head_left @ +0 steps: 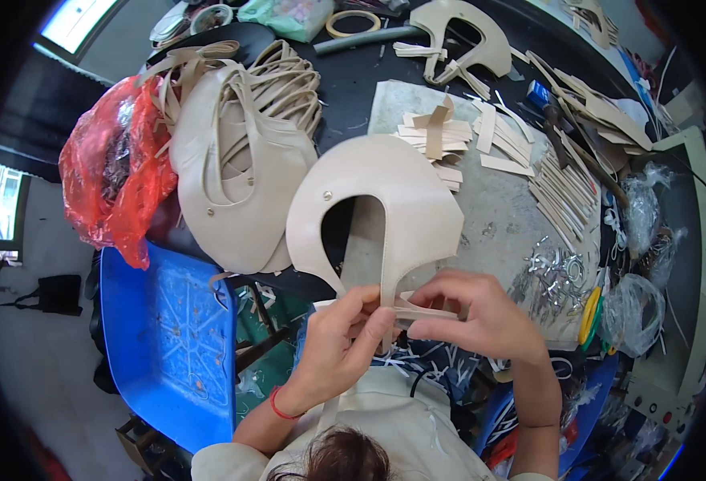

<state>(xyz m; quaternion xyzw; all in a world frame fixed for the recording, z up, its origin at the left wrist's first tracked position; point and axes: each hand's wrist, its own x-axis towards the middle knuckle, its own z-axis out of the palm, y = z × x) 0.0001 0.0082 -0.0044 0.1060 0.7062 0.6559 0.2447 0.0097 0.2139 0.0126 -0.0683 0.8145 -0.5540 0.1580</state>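
Observation:
A beige leather-like bag panel with a curved opening and a small metal stud hangs over the near edge of the table. My left hand is closed on the lower end of its narrow strap-like part, pinched between thumb and fingers. Just to the right, my right hand has its thumb and fingers closed around a narrow beige strip that meets the panel by my left fingertips. Exactly how strip and panel join there is hidden by my fingers.
Stacked beige panels lie left, beside a red plastic bag. A blue tub stands below. On the grey board are strip bundles, metal hooks and yellow-handled scissors; a hammer lies beyond.

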